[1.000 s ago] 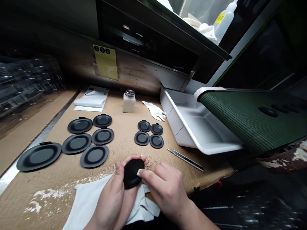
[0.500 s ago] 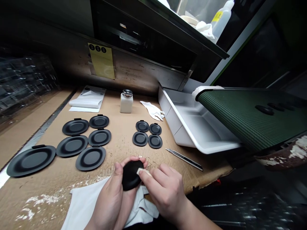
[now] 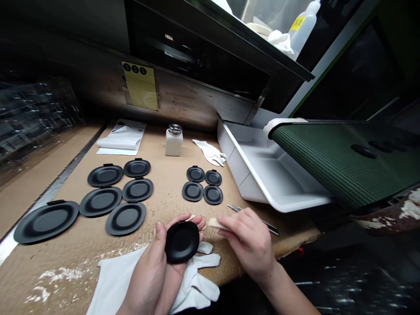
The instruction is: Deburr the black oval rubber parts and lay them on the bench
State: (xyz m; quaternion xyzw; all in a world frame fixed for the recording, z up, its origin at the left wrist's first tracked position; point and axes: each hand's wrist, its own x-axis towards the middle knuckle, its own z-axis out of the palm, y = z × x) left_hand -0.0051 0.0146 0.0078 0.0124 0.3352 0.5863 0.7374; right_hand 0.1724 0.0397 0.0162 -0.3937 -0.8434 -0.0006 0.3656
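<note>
In the head view, a black oval disc (image 3: 182, 242) is held in the cupped left hand (image 3: 147, 267), with its edge supported by the thumb, above a white cloth (image 3: 113, 284). A small pale pad (image 3: 215, 223) is pinched between the thumb and fingers of the right hand (image 3: 249, 240), just apart from the disc. Wiping appears to be in hand, so the pad seems to be needed back on the disc. The disc's underside is hidden by the palm, and the pad's wetness cannot be told.
</note>
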